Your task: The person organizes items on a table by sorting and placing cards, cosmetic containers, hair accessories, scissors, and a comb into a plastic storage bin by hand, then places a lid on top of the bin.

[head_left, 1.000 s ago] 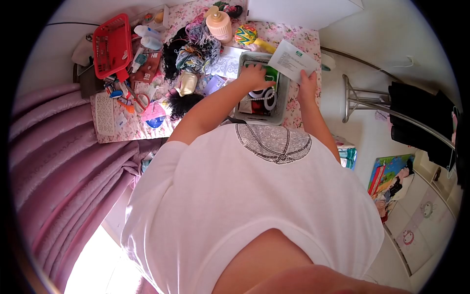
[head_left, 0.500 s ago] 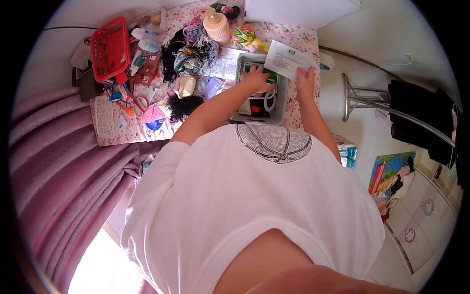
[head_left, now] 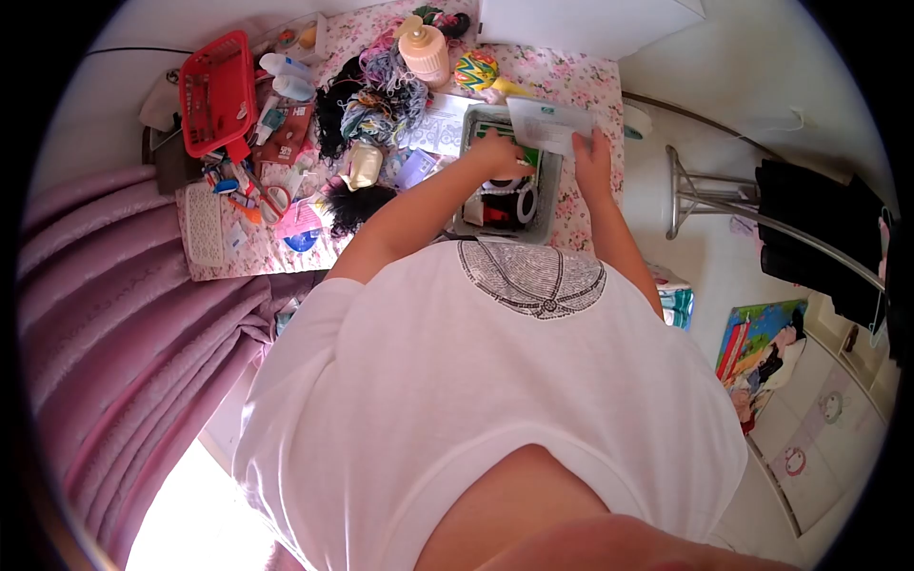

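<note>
In front of you spreads a table under a pink floral cloth, crowded on its left half. Nearest your body, toward the table's right, stands a grey open-topped bin with mixed things packed inside. At the far left you have a red plastic basket with slotted sides, tilted, and between the two lies a heap of tangled yarn in grey, black and purple. Your printed white sheet slants over the bin's far right corner. Your right hand reaches forward just right of the bin, gripping the sheet's right edge between thumb and fingers. Your left hand comes in across the bin's left wall, palm down, fingers bent over the contents; you can't tell from here whether they have closed on anything. Just under those fingers, inside the bin, sits a green item, partly covered. Nearer you in the bin are a white ring and, smaller, a red piece against something black.
</note>
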Tool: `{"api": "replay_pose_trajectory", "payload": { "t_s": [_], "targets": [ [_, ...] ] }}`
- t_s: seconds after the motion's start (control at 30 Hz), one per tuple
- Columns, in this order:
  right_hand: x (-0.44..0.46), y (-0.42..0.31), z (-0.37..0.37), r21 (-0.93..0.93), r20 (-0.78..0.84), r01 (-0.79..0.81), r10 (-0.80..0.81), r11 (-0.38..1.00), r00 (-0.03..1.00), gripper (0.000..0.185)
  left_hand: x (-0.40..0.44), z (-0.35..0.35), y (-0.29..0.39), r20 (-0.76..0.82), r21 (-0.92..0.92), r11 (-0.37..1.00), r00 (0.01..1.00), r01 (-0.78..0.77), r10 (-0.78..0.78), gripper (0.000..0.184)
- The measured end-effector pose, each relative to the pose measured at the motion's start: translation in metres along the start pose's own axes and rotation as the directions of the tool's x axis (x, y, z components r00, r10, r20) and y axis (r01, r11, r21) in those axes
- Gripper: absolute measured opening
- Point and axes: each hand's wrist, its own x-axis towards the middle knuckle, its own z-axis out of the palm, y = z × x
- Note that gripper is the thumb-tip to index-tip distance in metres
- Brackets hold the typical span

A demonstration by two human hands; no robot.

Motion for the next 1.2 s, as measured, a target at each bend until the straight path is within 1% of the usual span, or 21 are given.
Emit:
{"api": "replay_pose_trajectory", "payload": {
  "t_s": [0.03, 0.07, 0.13, 0.17, 0.27, 0.3, 0.37, 0.47, 0.57, 0.6, 0.67, 0.77, 0.83, 0.93, 0.97, 1.0, 1.03, 1.1, 1.13, 1.17, 1.2],
  "targets": [
    [0.000, 0.003, -0.002, -0.153, 0.022, 0.083, -0.081, 0.985, 0.996, 0.021, -0.005, 0.000, 0.001, -0.028, 0.013, 1.000, 0.999, -0.017, 0.018, 0.050],
    [0.000, 0.005, -0.003, -0.300, 0.055, 0.166, -0.157, 0.939, 0.986, 0.021, -0.008, 0.002, 0.000, -0.074, 0.002, 0.999, 0.997, -0.036, 0.036, 0.049],
    [0.004, -0.015, -0.002, -0.344, 0.180, 0.244, -0.192, 0.907, 0.965, 0.021, -0.015, 0.005, -0.003, -0.163, -0.014, 0.997, 0.984, -0.075, 0.072, 0.047],
    [0.005, -0.023, 0.000, -0.361, 0.242, 0.283, -0.204, 0.888, 0.949, 0.021, -0.019, 0.006, -0.002, -0.178, -0.019, 0.996, 0.981, -0.081, 0.077, 0.046],
    [0.007, -0.025, 0.014, -0.414, 0.213, 0.220, -0.141, 0.883, 0.967, 0.023, -0.034, -0.002, 0.006, -0.220, -0.015, 0.995, 0.971, -0.096, 0.091, 0.044],
    [0.007, -0.030, 0.019, -0.460, 0.272, 0.160, -0.032, 0.873, 0.962, 0.024, -0.040, -0.005, 0.010, -0.234, 0.002, 0.995, 0.968, -0.098, 0.095, 0.043],
    [0.006, -0.040, 0.028, -0.557, 0.366, 0.052, 0.189, 0.829, 0.911, 0.025, -0.043, -0.005, 0.011, -0.264, 0.017, 0.994, 0.958, -0.110, 0.110, 0.042],
    [-0.009, -0.008, 0.049, -0.536, 0.201, -0.124, 0.269, 0.835, 0.942, 0.028, -0.044, -0.002, 0.009, -0.294, 0.018, 0.991, 0.947, -0.131, 0.130, 0.041],
    [-0.013, 0.034, 0.058, -0.310, 0.131, -0.306, 0.360, 0.900, 0.924, 0.033, -0.045, -0.001, 0.008, -0.293, 0.026, 0.990, 0.946, -0.136, 0.137, 0.041],
    [-0.014, 0.042, 0.062, -0.201, 0.139, -0.415, 0.445, 0.887, 0.884, 0.034, -0.046, -0.001, 0.007, -0.300, 0.030, 0.990, 0.943, -0.141, 0.144, 0.042],
    [-0.019, 0.056, 0.069, 0.021, 0.182, -0.612, 0.599, 0.791, 0.780, 0.037, -0.048, -0.001, 0.008, -0.293, 0.022, 0.990, 0.946, -0.141, 0.141, 0.042],
    [-0.016, 0.106, 0.077, 0.001, 0.265, -0.657, 0.633, 0.754, 0.727, 0.043, -0.052, -0.014, 0.013, -0.243, -0.017, 0.992, 0.963, -0.127, 0.119, 0.043],
    [-0.015, 0.086, 0.074, -0.052, 0.243, -0.630, 0.622, 0.775, 0.744, 0.044, -0.054, -0.024, 0.017, -0.193, -0.048, 0.992, 0.975, -0.118, 0.107, 0.044],
    [-0.017, 0.026, 0.069, -0.132, 0.213, -0.591, 0.605, 0.796, 0.767, 0.045, -0.050, -0.015, 0.012, -0.238, -0.052, 0.991, 0.965, -0.127, 0.111, 0.045],
    [-0.017, 0.013, 0.067, -0.159, 0.203, -0.578, 0.599, 0.800, 0.774, 0.046, -0.049, -0.014, 0.010, -0.221, -0.051, 0.990, 0.968, -0.129, 0.114, 0.046],
    [-0.020, 0.021, 0.067, -0.172, 0.203, -0.554, 0.579, 0.815, 0.789, 0.044, -0.049, -0.012, 0.007, -0.205, -0.051, 0.990, 0.972, -0.131, 0.118, 0.047],
    [-0.022, 0.046, 0.068, -0.174, 0.221, -0.495, 0.524, 0.851, 0.823, 0.043, -0.047, -0.010, 0.005, -0.190, -0.051, 0.990, 0.974, -0.134, 0.122, 0.048],
    [-0.021, 0.125, 0.077, -0.145, 0.270, -0.303, 0.332, 0.942, 0.904, 0.041, -0.038, 0.005, -0.002, -0.155, 0.042, 0.986, 0.974, -0.160, 0.165, 0.051],
    [-0.025, 0.125, 0.074, -0.136, 0.298, -0.217, 0.249, 0.967, 0.921, 0.040, -0.034, 0.014, -0.005, -0.136, 0.087, 0.981, 0.973, -0.174, 0.184, 0.053],
    [-0.029, 0.126, 0.067, -0.129, 0.320, -0.210, 0.241, 0.969, 0.916, 0.038, -0.030, 0.023, -0.009, -0.183, 0.062, 0.980, 0.963, -0.190, 0.198, 0.051],
    [-0.032, 0.107, 0.060, -0.122, 0.341, -0.203, 0.233, 0.972, 0.911, 0.036, -0.027, 0.031, -0.013, -0.231, 0.038, 0.978, 0.950, -0.206, 0.210, 0.051]
  ]
}}
